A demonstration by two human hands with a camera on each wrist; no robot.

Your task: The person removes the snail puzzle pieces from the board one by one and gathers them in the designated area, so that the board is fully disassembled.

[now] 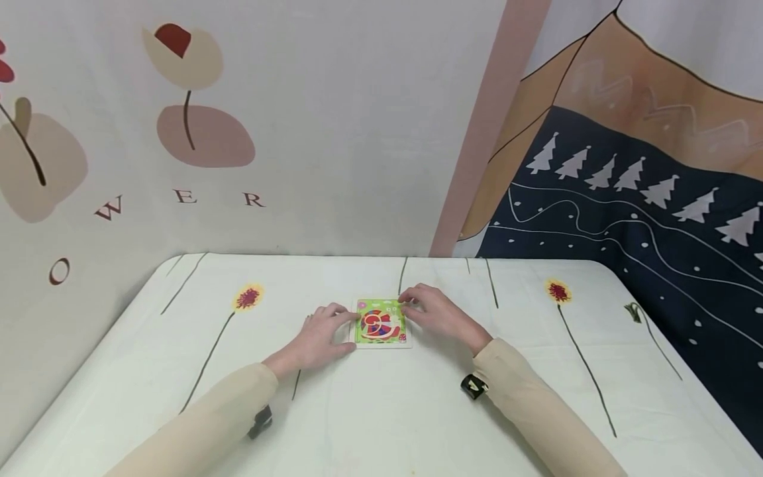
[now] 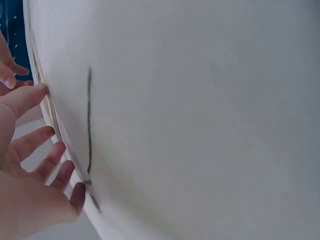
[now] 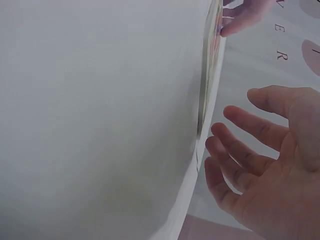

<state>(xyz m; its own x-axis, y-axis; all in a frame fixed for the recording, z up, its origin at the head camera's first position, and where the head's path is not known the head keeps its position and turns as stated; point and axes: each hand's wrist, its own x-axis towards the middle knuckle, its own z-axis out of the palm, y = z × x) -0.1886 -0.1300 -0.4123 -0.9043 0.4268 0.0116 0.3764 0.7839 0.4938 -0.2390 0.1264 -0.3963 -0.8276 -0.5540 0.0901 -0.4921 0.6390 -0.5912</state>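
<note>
A small square picture puzzle [image 1: 381, 322], green with a red and purple snail, lies flat on the white cloth near the middle of the table. At its left edge is my left hand [image 1: 318, 338], fingers spread and relaxed, fingertips at the border; in the left wrist view the thumb [image 2: 35, 95] meets the thin board edge [image 2: 53, 117]. My right hand [image 1: 436, 311] hovers by the upper right corner, fingers loosely bent. The right wrist view shows that hand [image 3: 275, 155] with nothing in its fingers, beside the board's thin side [image 3: 212, 60].
White cloth [image 1: 369, 411] with printed flowers and stems covers the table. Behind stands a light curtain [image 1: 357, 132] with flower prints and letters; to the right hangs a dark cloth [image 1: 596, 205] with white trees. A black wrist device [image 1: 473, 386] sits below the right sleeve.
</note>
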